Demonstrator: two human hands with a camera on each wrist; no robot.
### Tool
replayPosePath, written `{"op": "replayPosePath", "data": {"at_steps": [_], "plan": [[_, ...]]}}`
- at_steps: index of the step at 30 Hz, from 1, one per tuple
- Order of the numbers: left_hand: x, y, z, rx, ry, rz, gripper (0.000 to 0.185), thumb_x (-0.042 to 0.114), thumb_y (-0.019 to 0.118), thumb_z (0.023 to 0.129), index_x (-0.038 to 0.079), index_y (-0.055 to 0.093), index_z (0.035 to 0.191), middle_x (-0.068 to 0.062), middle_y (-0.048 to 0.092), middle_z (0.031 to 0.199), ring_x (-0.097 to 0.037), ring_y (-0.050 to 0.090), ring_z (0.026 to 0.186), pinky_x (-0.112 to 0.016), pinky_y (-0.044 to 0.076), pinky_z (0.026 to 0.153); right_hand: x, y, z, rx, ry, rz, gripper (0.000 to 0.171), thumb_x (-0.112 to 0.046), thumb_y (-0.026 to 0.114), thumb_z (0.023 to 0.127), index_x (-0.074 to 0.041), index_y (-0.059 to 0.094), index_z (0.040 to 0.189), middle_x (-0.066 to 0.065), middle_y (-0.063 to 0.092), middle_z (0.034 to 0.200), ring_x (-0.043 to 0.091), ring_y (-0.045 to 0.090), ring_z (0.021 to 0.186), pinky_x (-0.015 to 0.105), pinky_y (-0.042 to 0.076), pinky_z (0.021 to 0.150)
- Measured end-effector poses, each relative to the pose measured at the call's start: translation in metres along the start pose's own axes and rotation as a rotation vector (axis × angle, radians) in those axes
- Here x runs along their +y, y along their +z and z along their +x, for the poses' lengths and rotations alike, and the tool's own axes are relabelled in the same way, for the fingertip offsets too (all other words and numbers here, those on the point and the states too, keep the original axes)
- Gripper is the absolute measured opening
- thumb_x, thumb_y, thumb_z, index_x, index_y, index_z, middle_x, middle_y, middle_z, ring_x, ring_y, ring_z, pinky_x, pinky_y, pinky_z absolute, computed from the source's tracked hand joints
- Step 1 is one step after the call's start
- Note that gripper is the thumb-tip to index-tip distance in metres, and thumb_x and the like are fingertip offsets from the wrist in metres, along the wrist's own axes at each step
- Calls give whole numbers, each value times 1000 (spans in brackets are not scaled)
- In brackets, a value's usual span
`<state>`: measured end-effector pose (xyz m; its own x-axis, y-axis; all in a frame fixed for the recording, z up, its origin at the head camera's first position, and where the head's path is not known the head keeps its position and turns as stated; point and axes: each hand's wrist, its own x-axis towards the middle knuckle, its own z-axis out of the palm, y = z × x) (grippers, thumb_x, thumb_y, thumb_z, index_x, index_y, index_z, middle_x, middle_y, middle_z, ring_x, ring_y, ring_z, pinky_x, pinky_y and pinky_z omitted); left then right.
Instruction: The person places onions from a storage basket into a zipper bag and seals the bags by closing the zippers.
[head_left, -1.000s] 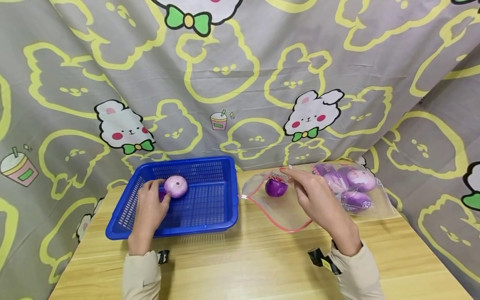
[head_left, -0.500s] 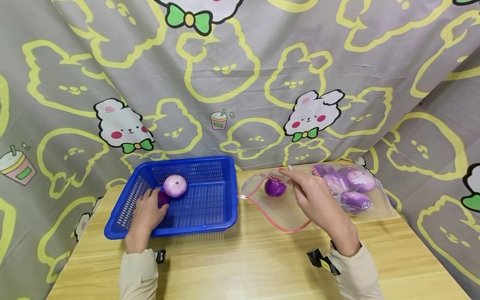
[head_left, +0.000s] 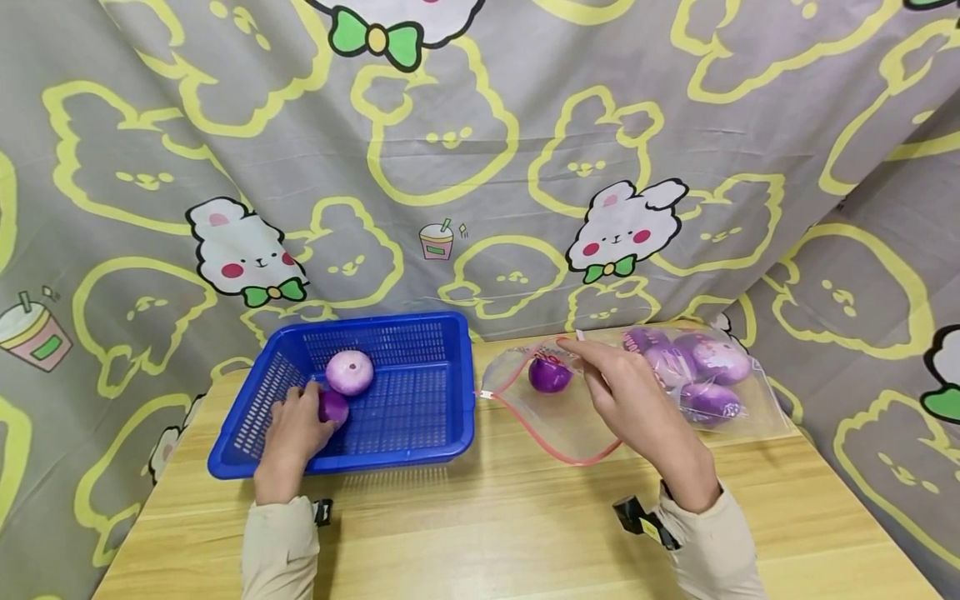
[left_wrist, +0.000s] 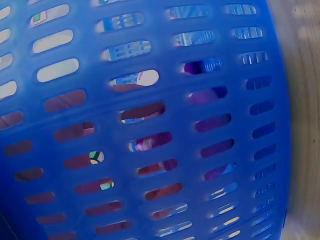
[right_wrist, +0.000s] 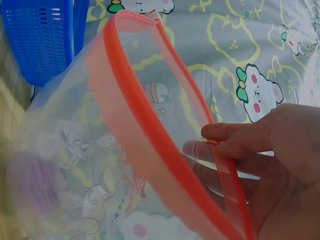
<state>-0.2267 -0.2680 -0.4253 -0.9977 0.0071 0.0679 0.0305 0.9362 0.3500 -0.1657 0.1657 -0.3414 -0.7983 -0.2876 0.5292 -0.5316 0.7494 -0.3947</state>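
Note:
In the blue basket (head_left: 360, 462), my left hand (head_left: 291, 429) has its fingers and thumb around a dark purple onion (head_left: 334, 408) near the left wall. A paler onion (head_left: 349, 372) lies right behind it. Through the slotted wall, the left wrist view shows bits of the hand and purple skin. My right hand (head_left: 637, 392) pinches the red zip edge (right_wrist: 230, 172) of a clear zip bag (head_left: 540, 437) between thumb and fingers, its mouth spread wide. One purple onion (head_left: 550, 374) shows through that bag; in the right wrist view it is a purple blur.
Behind my right hand, a clear bag (head_left: 765, 412) of several rounded purple things lies on the wooden table (head_left: 465, 533). A patterned grey curtain (head_left: 420, 183) hangs along the back. The basket stands just left of the open bag.
My left hand has left the paler onion, moved down and toward me, and taken hold of the darker onion. My right hand and the zip bag have barely moved.

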Motion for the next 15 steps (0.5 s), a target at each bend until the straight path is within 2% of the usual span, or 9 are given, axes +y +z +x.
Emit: {"op": "replayPosePath", "data": {"at_steps": [4, 15], "plan": [[0, -1, 0, 7, 41, 24, 52, 15, 77, 83, -9, 52, 122, -35, 55, 108, -58, 50, 94, -66, 45, 75, 0, 0, 0, -1, 2, 0, 38, 2, 49, 98, -7, 64, 132, 9, 73, 101, 12, 52, 68, 30, 43, 61], [8, -6, -4, 56, 84, 27, 48, 11, 77, 81, -8, 57, 121, -33, 61, 106, -55, 56, 94, -65, 45, 76, -1, 1, 2, -19, 29, -3, 41, 3, 46, 97, -7, 64, 133, 9, 72, 102, 13, 53, 70, 30, 42, 62]]}}
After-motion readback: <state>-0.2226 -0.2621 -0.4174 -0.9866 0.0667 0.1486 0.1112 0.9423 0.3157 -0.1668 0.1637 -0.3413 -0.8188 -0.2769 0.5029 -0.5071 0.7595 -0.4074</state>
